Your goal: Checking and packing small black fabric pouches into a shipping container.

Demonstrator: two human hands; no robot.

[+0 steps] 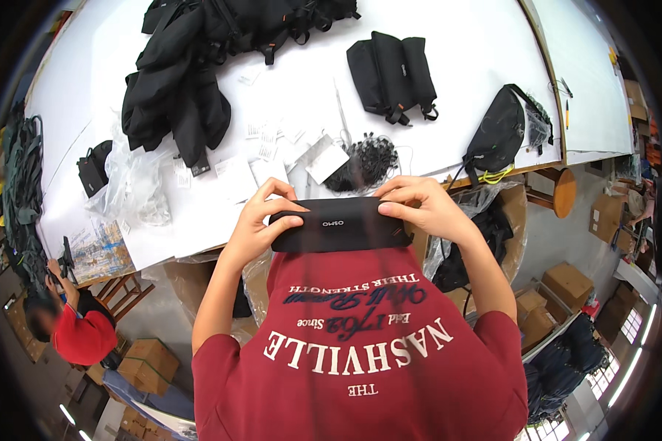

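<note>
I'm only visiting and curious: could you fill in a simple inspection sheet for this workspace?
Surface: white table, partly covered.
Things in hand: black pouch, held level at the table's near edge.
Clutter: heaped black bags toward the far left, paper slips near the middle, crumpled clear plastic at left.
Grip: left hand pinches the pouch's left end; right hand its right end, both thumbs in front.
Cables: bunched thin black cords beyond the pouch; their use cannot be told.
Surroundings: cardboard boxes, wooden stool at right, co-worker in red at left.
</note>
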